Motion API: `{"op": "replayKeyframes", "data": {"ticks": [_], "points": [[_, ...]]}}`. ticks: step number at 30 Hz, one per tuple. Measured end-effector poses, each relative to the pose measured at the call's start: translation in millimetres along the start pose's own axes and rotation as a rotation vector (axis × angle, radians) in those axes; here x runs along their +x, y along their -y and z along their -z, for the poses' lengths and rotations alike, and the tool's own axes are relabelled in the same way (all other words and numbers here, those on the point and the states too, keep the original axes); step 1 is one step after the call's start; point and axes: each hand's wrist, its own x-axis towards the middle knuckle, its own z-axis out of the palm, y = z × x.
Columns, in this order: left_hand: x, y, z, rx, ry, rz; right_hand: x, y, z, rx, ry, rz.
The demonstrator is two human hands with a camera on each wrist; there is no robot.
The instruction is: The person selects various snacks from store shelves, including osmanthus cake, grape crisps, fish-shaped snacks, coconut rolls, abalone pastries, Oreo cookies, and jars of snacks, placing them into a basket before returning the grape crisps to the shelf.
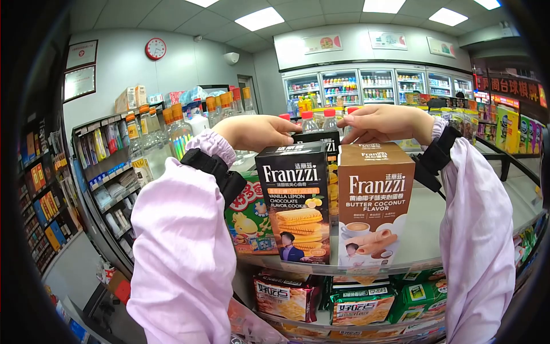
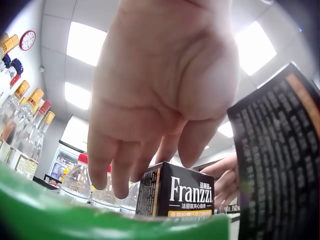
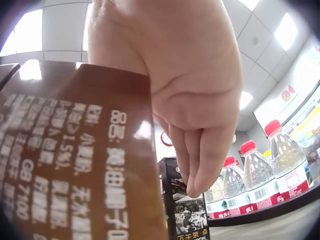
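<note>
A black Franzzi box (image 1: 315, 136) (image 2: 185, 192) (image 3: 189, 210) stands behind two front boxes. My left hand (image 1: 255, 132) (image 2: 165, 75) reaches to its left side, fingers extended downward. On the other side, my right hand (image 1: 389, 121) (image 3: 180, 70) hangs with nearly straight fingers near the box's top; contact cannot be made out on either side. In front stand a black vanilla lemon chocolate cookie box (image 1: 295, 200) (image 2: 280, 150) and, to its right, a brown butter coconut box (image 1: 375, 200) (image 3: 85, 150). A green package (image 1: 249, 221) is partly hidden at the left.
Red-capped bottles (image 1: 309, 122) (image 3: 255, 175) stand behind the boxes. More bottles (image 1: 177, 129) (image 2: 30, 125) line the left side. Green and dark red snack packs (image 1: 361, 304) fill the shelf below the counter (image 1: 427, 229). Drink fridges (image 1: 341, 86) line the back wall.
</note>
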Motion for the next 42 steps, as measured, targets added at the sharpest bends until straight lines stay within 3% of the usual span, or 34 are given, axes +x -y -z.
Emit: {"op": "replayKeyframes", "data": {"ticks": [10, 14, 20, 26, 29, 33, 36, 37, 40, 42], "points": [[-11.2, -16.5, 2.8, -0.019, -0.058, 0.087, -4.3, 13.7, -9.3, -0.002, 0.132, 0.013], [-13.8, -7.8, 4.2, -0.216, -0.121, 0.081, 1.9, 17.2, -12.3, -0.029, 0.195, 0.013], [-17.9, -12.3, 6.8, -0.177, -0.149, 0.146, 9.3, 14.7, -13.8, -0.045, 0.266, 0.005], [-12.0, 0.5, 7.6, -0.211, -0.139, 0.133, 8.7, 17.1, -19.1, -0.194, 0.159, -0.006], [-9.1, 0.5, 2.5, 0.080, -0.168, 0.105, 4.2, 14.1, -15.1, -0.212, 0.115, 0.020], [-10.5, -4.6, -0.2, 0.062, -0.121, 0.157, -20.6, 11.8, -5.7, -0.278, 0.064, 0.045], [-13.5, -2.1, -1.1, 0.144, -0.174, 0.115, -52.6, 19.4, -11.0, -0.616, -0.020, 0.154], [-15.1, -3.6, -1.5, 0.082, -0.165, 0.145, -56.8, 17.0, -11.1, -0.597, -0.033, 0.179], [-30.5, -21.8, -6.4, 0.124, -0.306, 0.184, -77.1, 9.0, -16.8, -0.594, -0.122, 0.279], [-35.5, -7.6, 4.8, -0.055, -0.465, -0.044, -94.1, -2.1, -23.1, -0.488, -0.238, 0.301]]}}
